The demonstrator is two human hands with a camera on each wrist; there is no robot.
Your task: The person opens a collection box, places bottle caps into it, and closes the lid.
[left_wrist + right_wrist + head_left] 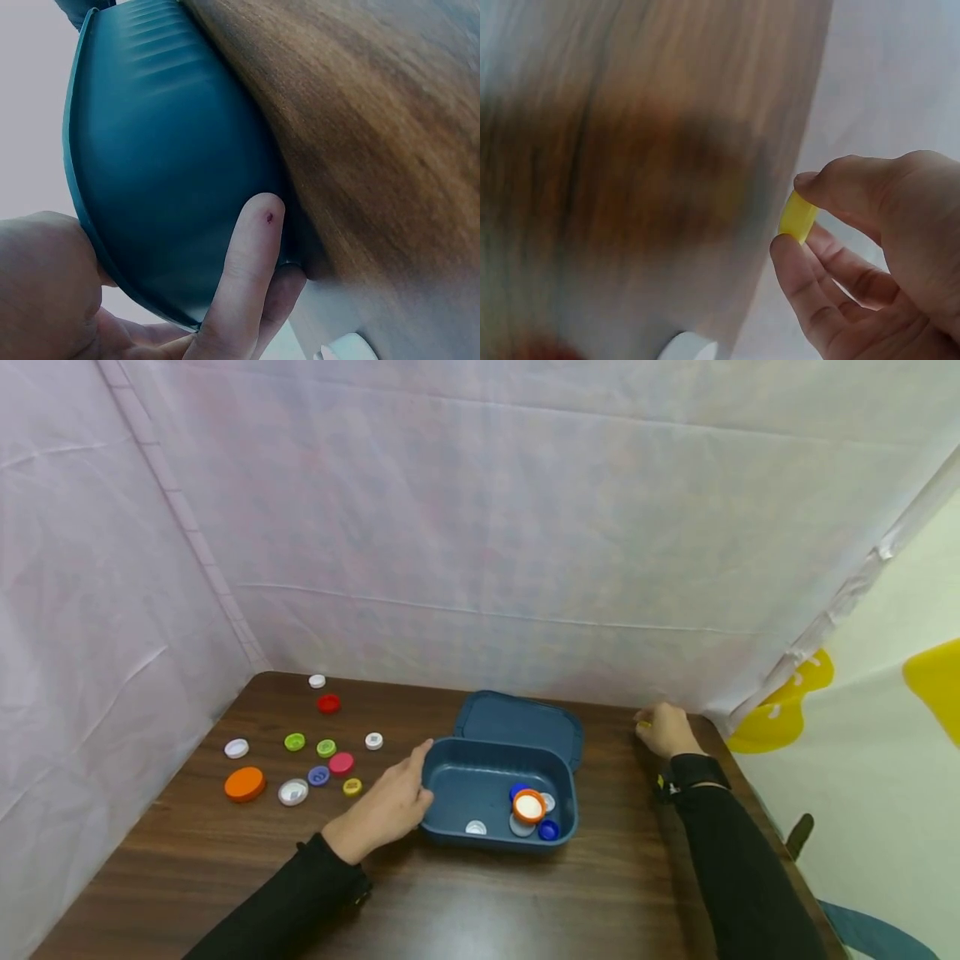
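My left hand point(386, 803) grips the left end of a dark blue plastic box point(498, 752), with fingers against the outer wall in the left wrist view. Inside the box lie an orange-rimmed white cap point(529, 807), blue caps point(549, 831) and several pale ones, one clear cap point(476, 827) apart from the rest. At the table's far right corner, my right hand point(666, 732) pinches a yellow bottle cap point(798, 217) between thumb and fingertips. The right wrist view shows that cap held on edge above the table.
Behind the box lies its blue lid point(517, 721). Several loose caps lie on the table's left side, among them a big orange one point(244, 784), a red one point(328, 703) and a pink one point(341, 764). White cloth point(525, 527) hangs behind the table.
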